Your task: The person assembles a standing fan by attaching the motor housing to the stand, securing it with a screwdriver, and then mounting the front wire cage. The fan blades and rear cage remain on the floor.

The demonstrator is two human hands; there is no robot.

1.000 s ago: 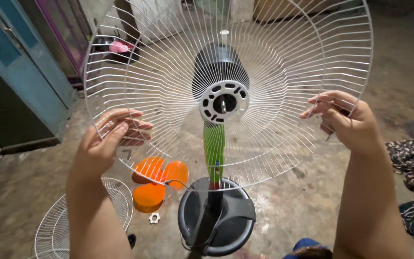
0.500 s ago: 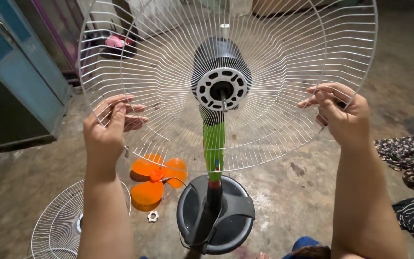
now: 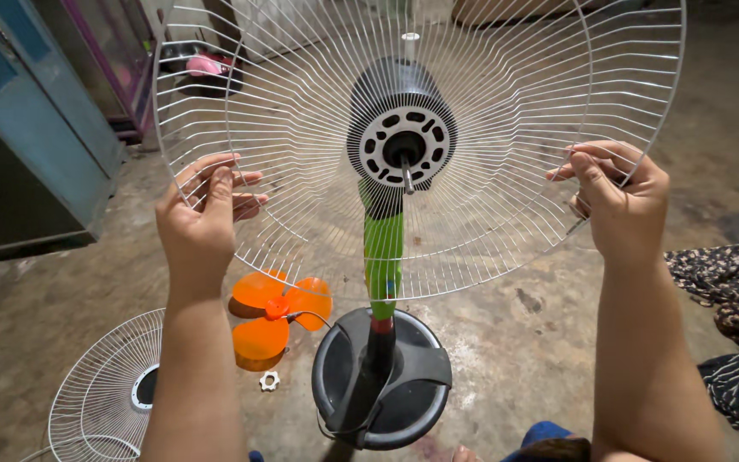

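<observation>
We are holding the white wire fan guard point(image 3: 506, 145) up in front of us with both hands, and nearest to us, by our knees, the round black base point(image 3: 387, 385) of the stand fan is sitting on the concrete floor point(image 3: 558, 342). Our left hand point(image 3: 200, 224) is gripping the guard's left side, thumb in front and fingers point(image 3: 241, 198) curled through the wires. Our right hand point(image 3: 622, 201) is closed on the right side in the same way, fingertips pinching a few wires just inside the rim.

Compared with a second ago, we are carrying the guard higher and a little to the right, and its white centre ring point(image 3: 404, 145) is now sitting around the front of the black motor housing point(image 3: 399, 90), with the shaft point(image 3: 407, 178) poking through the hole; earlier the ring was lower on the motor. We judge the guard is being seated on the motor, though we cannot tell whether it is fully home.

Lower left on the floor, the orange fan blade point(image 3: 275, 316) is lying beside a small white nut point(image 3: 268, 381) and a second wire guard point(image 3: 109, 393). The green pole point(image 3: 384, 257) is rising from the base, and farther off a blue cabinet point(image 3: 36, 128) is standing at the left.
</observation>
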